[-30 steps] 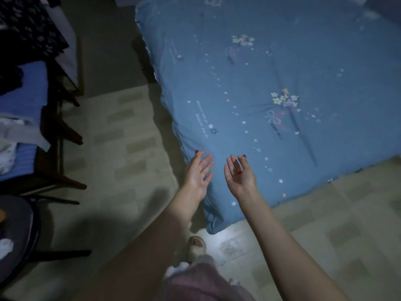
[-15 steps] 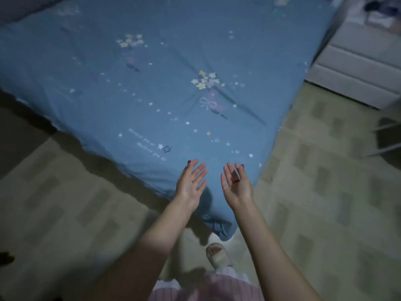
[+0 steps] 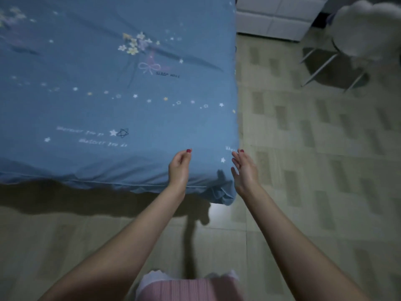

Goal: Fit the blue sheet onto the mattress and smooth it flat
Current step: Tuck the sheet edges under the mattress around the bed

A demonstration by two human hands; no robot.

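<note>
Blue sheet (image 3: 112, 88), just one, covers the mattress on the floor; two hands, left hand (image 3: 179, 168) and right hand (image 3: 244, 170), hover at its near corner, fingers loose, holding nothing.

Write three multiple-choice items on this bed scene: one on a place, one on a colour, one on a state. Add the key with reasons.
1. Where does the bunched sheet corner lie?
A. below the right hand
B. beside the white drawers
C. on the chair

2. What colour is the sheet?
A. green
B. blue
C. red

3. How is the left hand?
A. gripping a pillow
B. gripping a chair leg
C. holding nothing

Key: 1 A, folds gather there; 2 B, blue with stars; 3 C, its fingers are loosely curled, nothing between them.
</note>
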